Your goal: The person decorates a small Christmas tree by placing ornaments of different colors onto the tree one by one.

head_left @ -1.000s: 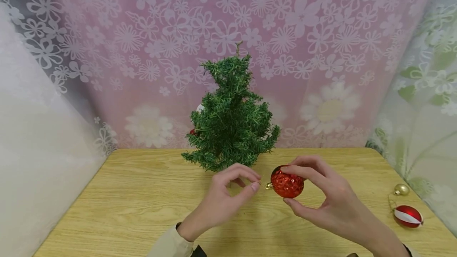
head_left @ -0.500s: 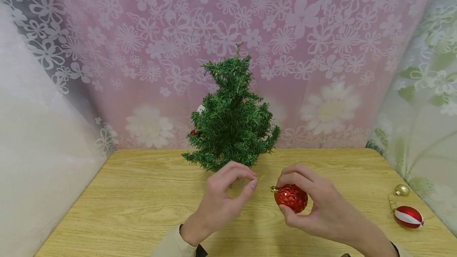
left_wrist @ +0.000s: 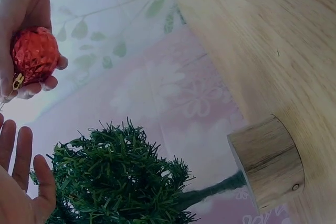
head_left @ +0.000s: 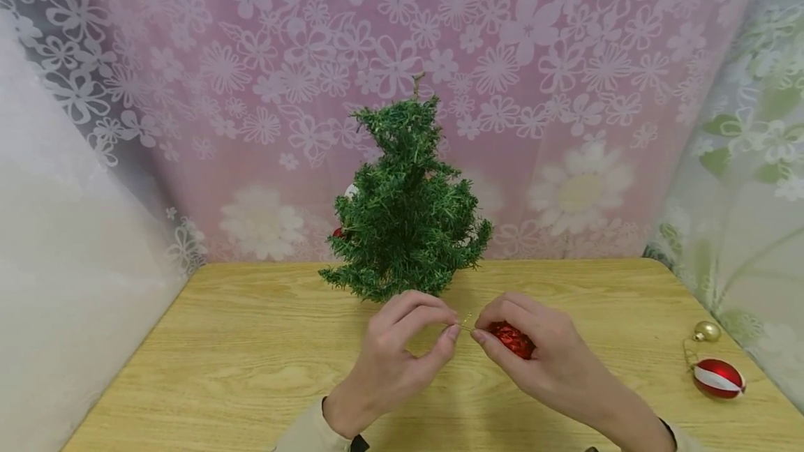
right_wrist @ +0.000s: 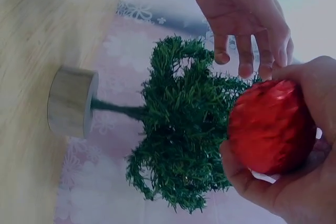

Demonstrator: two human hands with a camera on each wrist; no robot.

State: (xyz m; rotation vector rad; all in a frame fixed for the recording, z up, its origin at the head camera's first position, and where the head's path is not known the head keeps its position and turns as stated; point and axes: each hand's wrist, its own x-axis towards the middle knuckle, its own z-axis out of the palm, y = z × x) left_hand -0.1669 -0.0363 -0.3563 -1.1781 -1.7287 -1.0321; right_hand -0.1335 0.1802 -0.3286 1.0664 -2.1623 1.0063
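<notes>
My right hand (head_left: 553, 361) grips a shiny red faceted bauble (head_left: 514, 340), its fingers and thumb curled round it. In the left wrist view, the bauble's gold cap (left_wrist: 18, 81) points toward my left hand (head_left: 402, 361). A thin gold string (head_left: 466, 327) spans the small gap between the two hands' fingertips. The thumb and forefinger of the left hand pinch its near end, the other fingers loosely bent. Just beyond the hands stands a small green artificial Christmas tree (head_left: 411, 208), on a round wooden base (right_wrist: 72, 102).
At the table's right edge lie a small gold bauble (head_left: 707, 332) and a red-and-white oval ornament (head_left: 719, 378) with a gold string. A white ornament (head_left: 351, 191) and a red one (head_left: 338, 233) show at the tree's left side. A pink floral curtain (head_left: 283, 89) hangs behind the wooden table (head_left: 251, 340).
My right hand has turned the red bauble and moved left, its fingertips now close round the cap end. The left hand has shifted slightly right, and the gap between the hands has narrowed.
</notes>
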